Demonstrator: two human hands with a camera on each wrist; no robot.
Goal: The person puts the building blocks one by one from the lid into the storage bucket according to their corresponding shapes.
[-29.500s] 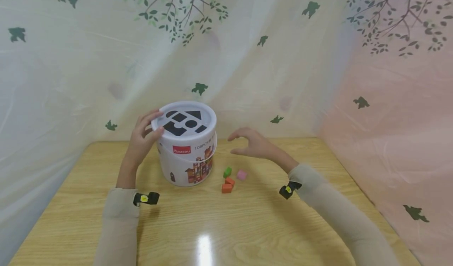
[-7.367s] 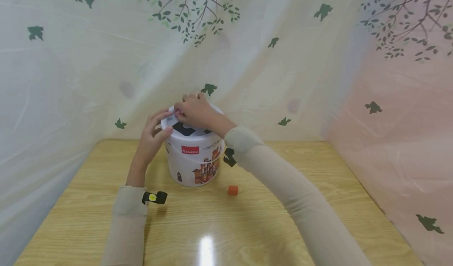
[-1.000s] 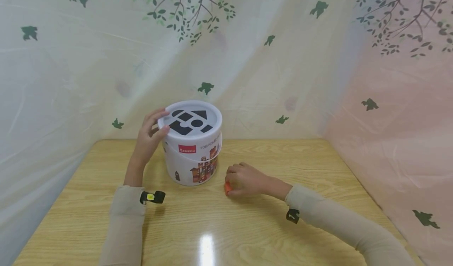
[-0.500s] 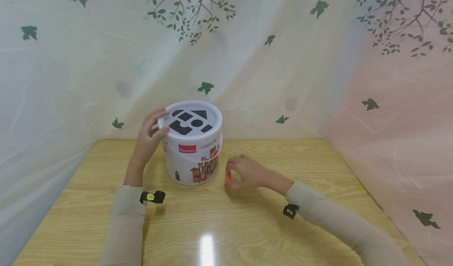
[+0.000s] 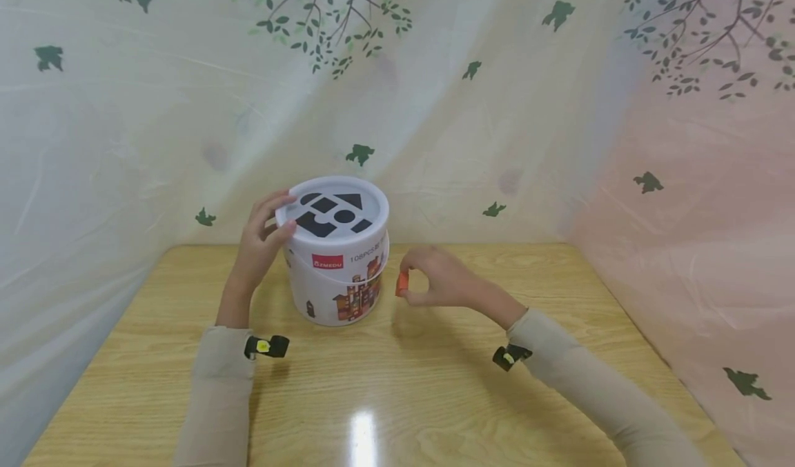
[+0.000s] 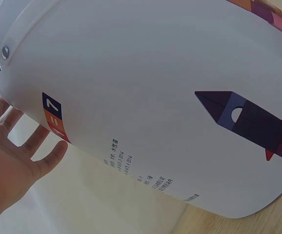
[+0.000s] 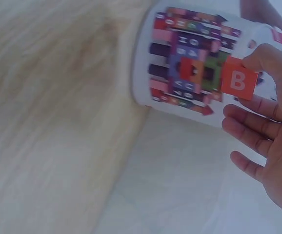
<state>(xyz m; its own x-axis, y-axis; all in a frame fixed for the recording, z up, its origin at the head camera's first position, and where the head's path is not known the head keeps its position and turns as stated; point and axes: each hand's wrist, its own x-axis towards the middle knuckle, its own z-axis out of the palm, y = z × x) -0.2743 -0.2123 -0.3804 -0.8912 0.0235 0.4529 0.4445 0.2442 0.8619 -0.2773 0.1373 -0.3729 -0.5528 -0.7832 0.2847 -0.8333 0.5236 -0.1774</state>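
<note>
A white toy-block bucket (image 5: 299,284) stands upright on the wooden table, its white lid (image 5: 380,208) cut with several dark shaped holes. My left hand (image 5: 253,246) holds the bucket at its upper left, thumb and fingertips at the lid's rim; the left wrist view shows more fingers against the side wall. Between thumb and forefinger my right hand (image 5: 444,277) pinches a small orange block (image 5: 402,284), raised above the table just right of the bucket. A white letter B marks the block's face (image 7: 237,80) in the right wrist view, where the other fingers are spread.
The wooden table (image 5: 385,370) reaches back to a pale curtain (image 5: 435,143) printed with leaves and branches. A thin white handle (image 5: 348,283) hangs across the bucket's front. Dark camera mounts sit on both wrists.
Over the last second my right hand has lifted the orange block off the table and away from me. The left hand stays on the bucket. Green, pink and other orange blocks seen much earlier are gone from the table.
</note>
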